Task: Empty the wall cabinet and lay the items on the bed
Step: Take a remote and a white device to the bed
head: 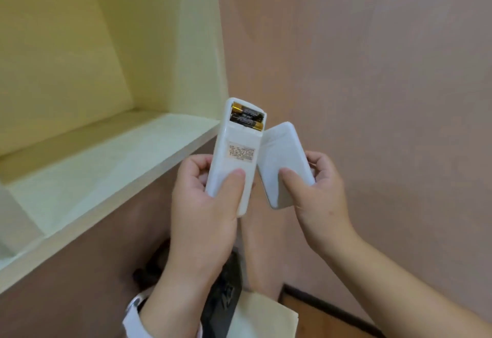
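Note:
My left hand (pixel 205 204) grips a white remote control (pixel 234 151), held upright with its back toward me. Its battery bay is uncovered at the top and two batteries (pixel 246 119) show inside. A small printed label sits on its back. My right hand (pixel 316 196) holds a second white flat piece (pixel 282 162), tilted, its edge touching the remote's right side; I cannot tell whether it is a cover or another remote. The pale yellow wall cabinet (pixel 106 151) stands open at the left with a bare shelf. The bed is out of view.
A pink wall (pixel 372 71) fills the right side. Below my hands lie a dark object (pixel 223 297) and a white surface (pixel 263 316). A dark skirting strip and wooden floor (pixel 319 319) show at the bottom right. A white watch band circles my left wrist.

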